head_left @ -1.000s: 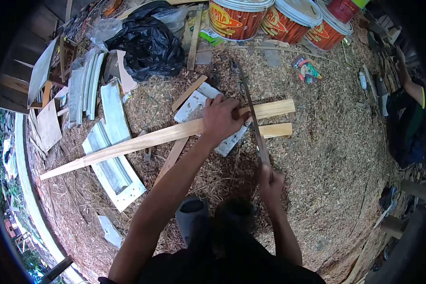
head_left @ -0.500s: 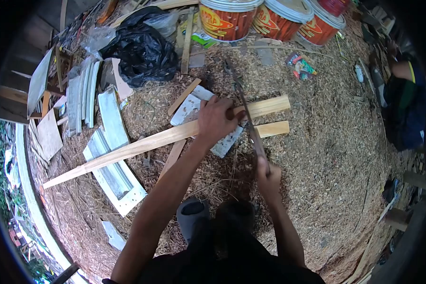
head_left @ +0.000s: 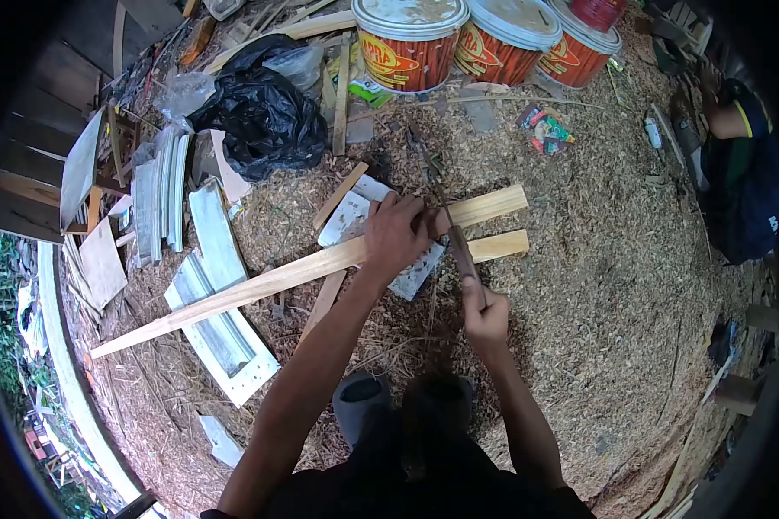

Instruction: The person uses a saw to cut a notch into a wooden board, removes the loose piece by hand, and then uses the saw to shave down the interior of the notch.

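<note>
A long pale wooden plank (head_left: pixel 260 287) slants across the middle of the head view, resting over a white, stained block (head_left: pixel 344 221). My left hand (head_left: pixel 395 229) is closed over the plank, pressing it above the block. In my right hand (head_left: pixel 486 313) is a handsaw (head_left: pixel 457 233), its narrow dark blade seen nearly edge-on. The blade crosses the plank just right of my left fingers, pointing away from me. Below the plank's right end, a second piece of wood (head_left: pixel 500 245) sticks out. The cut itself is too small to make out.
Wood chips cover the ground. Lidded buckets (head_left: pixel 411 48) stand at the back, beside a black plastic bag (head_left: pixel 264 117). Pale moulded panels (head_left: pixel 221 316) lie at left, partly under the plank. A person (head_left: pixel 744 173) is at the far right. My feet (head_left: pixel 361 398) are below.
The handsaw has shifted slightly against the plank, with my right hand moving a little left. My left hand keeps its hold on the plank. The whole view has tilted slightly.
</note>
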